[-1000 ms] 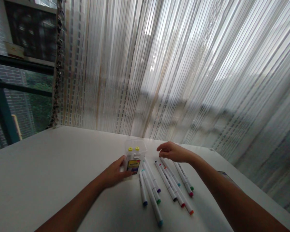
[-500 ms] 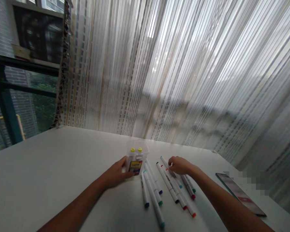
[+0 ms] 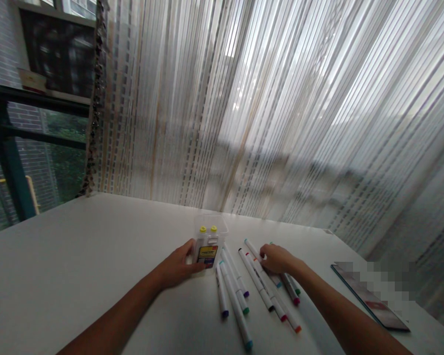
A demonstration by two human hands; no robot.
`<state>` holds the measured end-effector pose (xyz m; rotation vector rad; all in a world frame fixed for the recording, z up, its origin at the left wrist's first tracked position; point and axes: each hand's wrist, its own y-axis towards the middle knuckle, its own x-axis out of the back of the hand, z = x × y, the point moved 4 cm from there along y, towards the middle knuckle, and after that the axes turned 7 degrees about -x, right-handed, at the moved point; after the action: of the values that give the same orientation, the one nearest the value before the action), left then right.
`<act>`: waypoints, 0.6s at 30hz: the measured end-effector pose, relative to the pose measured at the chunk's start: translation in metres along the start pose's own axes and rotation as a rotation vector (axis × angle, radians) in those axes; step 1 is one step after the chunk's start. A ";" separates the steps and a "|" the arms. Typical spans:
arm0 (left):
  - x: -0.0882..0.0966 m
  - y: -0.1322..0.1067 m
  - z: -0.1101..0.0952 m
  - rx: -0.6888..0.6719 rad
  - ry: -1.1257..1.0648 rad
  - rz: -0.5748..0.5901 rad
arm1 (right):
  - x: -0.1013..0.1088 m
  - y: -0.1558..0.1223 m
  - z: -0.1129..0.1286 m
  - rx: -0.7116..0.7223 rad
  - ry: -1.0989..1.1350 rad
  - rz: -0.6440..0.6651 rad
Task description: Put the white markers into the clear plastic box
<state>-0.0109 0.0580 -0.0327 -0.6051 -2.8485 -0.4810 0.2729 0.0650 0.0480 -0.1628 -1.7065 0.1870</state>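
Note:
My left hand (image 3: 183, 264) is wrapped around the side of a clear plastic case (image 3: 208, 255) with a dark printed label. Two markers with yellow caps (image 3: 208, 229) stand upright inside it. Further right, my right hand (image 3: 279, 259) is low among loose white markers, its fingers curled and closed. Its fingertips are at a marker with light-blue ends (image 3: 251, 246); what lies between them is hidden. Left of that hand is a black-ended marker (image 3: 257, 281), and an orange-ended marker (image 3: 288, 315) lies nearer me. Close to the case is a long teal-ended marker (image 3: 237, 310).
A dark flat phone-like device (image 3: 373, 301) lies at the right on the white table (image 3: 96, 266), partly blurred out. Behind the table hangs a striped sheer curtain (image 3: 207, 108). A green railing (image 3: 7, 128) is at the left.
My right hand has moved slightly right and down onto the markers, and a teal marker end now shows behind it. My left hand and the case have stayed in place.

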 end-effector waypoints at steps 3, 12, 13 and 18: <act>0.000 0.000 -0.001 0.001 0.003 -0.006 | -0.002 0.001 0.000 -0.004 -0.005 -0.007; -0.004 -0.002 -0.015 0.024 -0.128 -0.057 | -0.006 0.005 -0.003 -0.016 -0.009 -0.015; -0.004 -0.003 -0.015 0.040 -0.130 -0.063 | -0.007 0.005 -0.003 -0.015 -0.009 -0.016; -0.004 -0.002 -0.012 0.064 -0.119 -0.050 | -0.008 0.006 -0.004 -0.022 -0.013 -0.017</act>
<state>-0.0070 0.0504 -0.0234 -0.5708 -2.9846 -0.3719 0.2782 0.0692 0.0392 -0.1638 -1.7230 0.1568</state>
